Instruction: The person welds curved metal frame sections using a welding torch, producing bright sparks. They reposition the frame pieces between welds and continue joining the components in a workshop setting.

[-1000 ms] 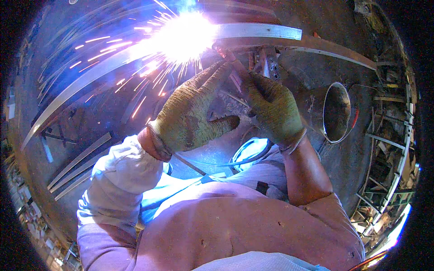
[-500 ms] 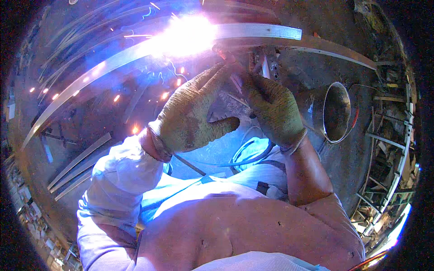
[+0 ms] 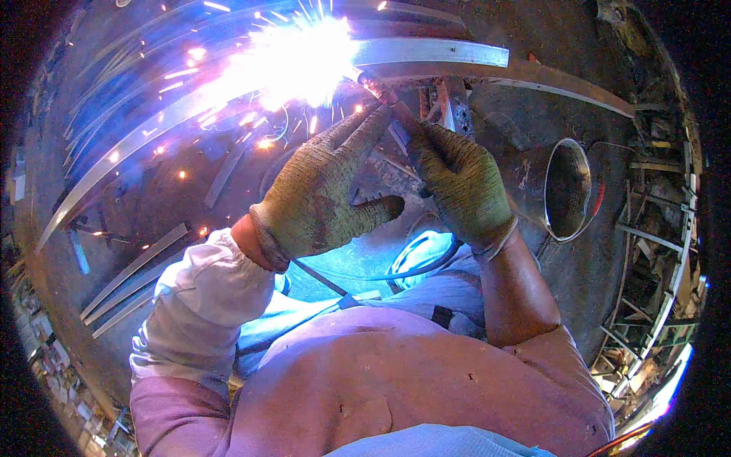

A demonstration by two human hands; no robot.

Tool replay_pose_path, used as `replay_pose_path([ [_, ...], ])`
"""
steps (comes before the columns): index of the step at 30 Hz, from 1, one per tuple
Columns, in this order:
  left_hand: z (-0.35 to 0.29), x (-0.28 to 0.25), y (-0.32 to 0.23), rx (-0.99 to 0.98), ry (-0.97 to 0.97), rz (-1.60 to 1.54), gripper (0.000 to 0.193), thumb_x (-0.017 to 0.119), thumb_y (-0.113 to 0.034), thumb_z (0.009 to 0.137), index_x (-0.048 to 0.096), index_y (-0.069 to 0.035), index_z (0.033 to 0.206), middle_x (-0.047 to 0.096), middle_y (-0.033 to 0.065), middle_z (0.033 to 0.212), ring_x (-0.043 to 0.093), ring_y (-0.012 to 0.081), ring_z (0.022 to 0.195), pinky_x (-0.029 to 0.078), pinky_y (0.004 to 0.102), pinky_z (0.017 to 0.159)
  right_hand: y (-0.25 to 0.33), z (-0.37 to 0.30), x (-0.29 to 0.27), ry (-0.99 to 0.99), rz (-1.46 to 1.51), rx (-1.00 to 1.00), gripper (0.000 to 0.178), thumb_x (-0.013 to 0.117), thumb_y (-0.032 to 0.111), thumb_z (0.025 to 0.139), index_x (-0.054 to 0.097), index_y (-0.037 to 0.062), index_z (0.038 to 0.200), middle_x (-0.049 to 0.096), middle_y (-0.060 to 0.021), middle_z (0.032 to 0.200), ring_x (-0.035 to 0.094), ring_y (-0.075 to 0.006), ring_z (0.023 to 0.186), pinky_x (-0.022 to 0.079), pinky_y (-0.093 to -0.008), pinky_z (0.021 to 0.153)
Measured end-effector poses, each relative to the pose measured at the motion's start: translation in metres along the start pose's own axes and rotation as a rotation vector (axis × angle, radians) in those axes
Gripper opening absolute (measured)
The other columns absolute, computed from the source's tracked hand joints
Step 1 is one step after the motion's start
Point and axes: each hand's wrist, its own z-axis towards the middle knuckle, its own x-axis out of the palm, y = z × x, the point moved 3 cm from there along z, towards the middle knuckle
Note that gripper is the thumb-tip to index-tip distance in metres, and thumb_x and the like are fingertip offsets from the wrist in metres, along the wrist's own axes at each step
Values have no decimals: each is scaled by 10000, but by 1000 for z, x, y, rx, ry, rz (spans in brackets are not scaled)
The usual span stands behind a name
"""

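Note:
My right hand (image 3: 466, 183), in a worn olive-coloured glove, is closed around a welding torch (image 3: 387, 96). The torch's neck points up and left into a blinding white arc at a long, flat metal bar (image 3: 434, 52). Glare hides the torch tip and the spot where it meets the bar. My left hand (image 3: 312, 194), gloved alike, has its fingers stretched out and its thumb apart. Its fingertips lie against or close beside the torch neck; contact is hard to make out. Sparks fly around the arc.
A rusty beam (image 3: 567, 89) runs under the bar to the right. An open-ended metal cylinder (image 3: 531, 183) lies at the right. Loose metal strips (image 3: 137, 270) rest at the left. Far right is a metal frame (image 3: 670, 282) amid scrap. A dark cable (image 3: 430, 272) crosses near my legs.
The arc's glare has spread down and left, with more sparks flying. The torch neck shows more plainly. Both hands stay almost in place.

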Motion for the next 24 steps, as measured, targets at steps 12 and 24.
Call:
replay_pose_path([
  [12,3,-1,-7,18,-21,91,1068,940,-314,825,391,-25,1694,522,262,1645,504,436,1530,420,495,1266,-11,-1,-5,-27,-131,65,336,649,338,1099,777,105,1305,785,-162,1063,745,-306,963,594,-422,811],
  [24,2,1,-7,-16,-3,101,974,915,-271,821,453,10,1630,519,301,1620,563,476,1450,517,517,1160,-10,0,-6,-29,-203,77,328,667,309,1087,786,88,1297,820,-197,1093,810,-313,992,622,-437,870],
])
